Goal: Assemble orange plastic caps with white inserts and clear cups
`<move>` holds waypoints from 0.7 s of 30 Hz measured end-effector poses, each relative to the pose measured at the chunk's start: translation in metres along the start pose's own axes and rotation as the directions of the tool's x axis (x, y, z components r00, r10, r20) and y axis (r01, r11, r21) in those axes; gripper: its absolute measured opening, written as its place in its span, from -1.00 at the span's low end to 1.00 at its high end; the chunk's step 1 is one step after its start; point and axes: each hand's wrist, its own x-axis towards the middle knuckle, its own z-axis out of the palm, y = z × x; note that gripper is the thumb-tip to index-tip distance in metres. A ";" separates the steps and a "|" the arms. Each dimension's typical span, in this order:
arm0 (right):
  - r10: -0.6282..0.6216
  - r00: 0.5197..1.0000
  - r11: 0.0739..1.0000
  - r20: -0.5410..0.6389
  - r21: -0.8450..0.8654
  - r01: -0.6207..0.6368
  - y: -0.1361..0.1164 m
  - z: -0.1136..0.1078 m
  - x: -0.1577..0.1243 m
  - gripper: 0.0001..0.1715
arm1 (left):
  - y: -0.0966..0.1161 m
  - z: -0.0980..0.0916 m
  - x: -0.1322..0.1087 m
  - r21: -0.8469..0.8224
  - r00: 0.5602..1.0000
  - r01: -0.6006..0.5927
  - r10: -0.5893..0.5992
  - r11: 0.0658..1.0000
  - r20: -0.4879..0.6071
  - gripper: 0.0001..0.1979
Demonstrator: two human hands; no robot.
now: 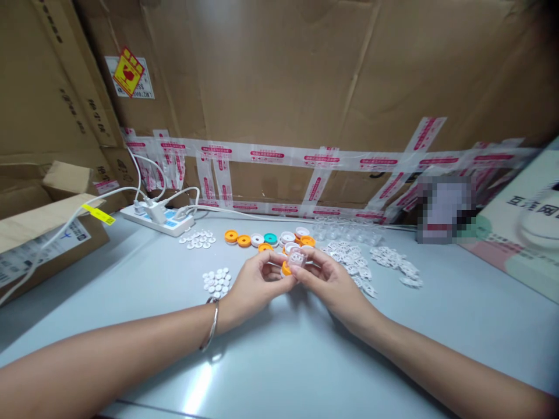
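Observation:
My left hand [257,285] and my right hand [327,279] meet above the grey table [279,349]. Together their fingertips pinch a small round part [296,260], clear and whitish on top with an orange ring beneath. A silver bangle [212,323] sits on my left wrist. Just behind the hands lies a row of orange, white and teal rings [266,238]. Small white discs [217,281] lie beside my left hand. A heap of clear and white plastic pieces [353,262] lies by my right hand.
A white power strip [157,220] with plugged cables lies at the back left. An open cardboard box [48,233] stands at the left edge. Taped cardboard walls [283,116] close the back. A printed box [519,233] stands at the right.

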 end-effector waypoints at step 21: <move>-0.029 0.987 0.989 -0.160 -0.145 0.006 -0.028 -0.038 0.011 -0.46 | 0.007 -0.002 -0.007 -0.149 1.000 0.012 -0.011 0.989 0.011 -0.60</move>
